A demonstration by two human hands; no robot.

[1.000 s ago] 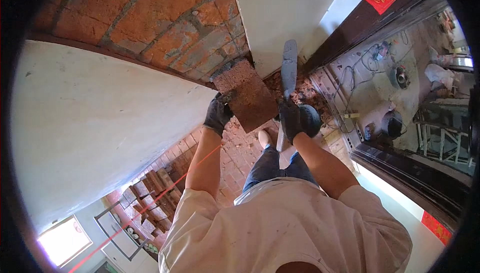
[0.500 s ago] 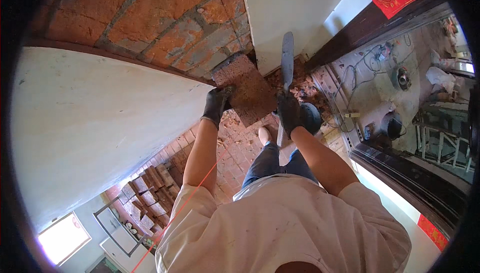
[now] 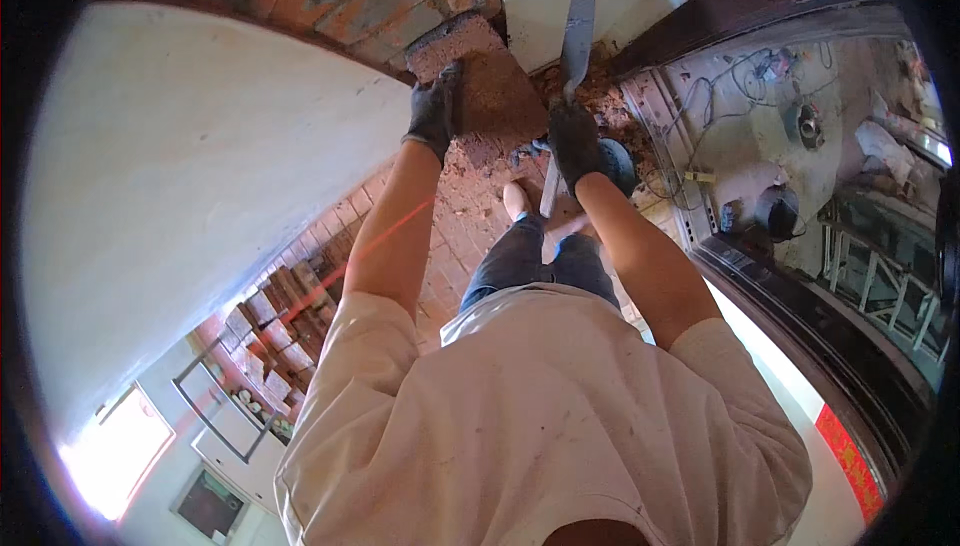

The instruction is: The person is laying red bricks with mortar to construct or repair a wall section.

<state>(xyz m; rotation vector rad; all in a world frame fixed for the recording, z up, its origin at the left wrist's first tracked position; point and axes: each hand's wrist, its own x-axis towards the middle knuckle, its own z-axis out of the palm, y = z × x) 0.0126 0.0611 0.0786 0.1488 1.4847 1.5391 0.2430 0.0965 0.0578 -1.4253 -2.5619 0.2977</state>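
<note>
In my left hand (image 3: pixel 433 114), which wears a dark glove, is the left edge of a large reddish-brown brick block (image 3: pixel 495 96), the fingers closed on it. The block's far end is close to the brick wall (image 3: pixel 345 1), but I cannot tell if they touch. My right hand (image 3: pixel 575 141), also gloved, is closed around a long, flat-bladed trowel (image 3: pixel 578 34). Its grey blade points away from me, right of the block. A pale straight bar (image 3: pixel 550 186) shows below that hand; what it joins is hidden. A dark bucket (image 3: pixel 620 168) is partly hidden beside my right hand.
A white panel (image 3: pixel 230 156) rises at left, with stacked bricks (image 3: pixel 265 331) beyond its lower end. Rubble (image 3: pixel 605 91) lies at the wall's foot. To the right are a dark door frame (image 3: pixel 800 306), cables (image 3: pixel 740 81) and another bucket (image 3: pixel 777 211). A red line crosses my left forearm.
The whole scene sits higher in the picture as my view has shifted. Both hands keep hold of the block and trowel; my left fingers now show farther up the block's edge.
</note>
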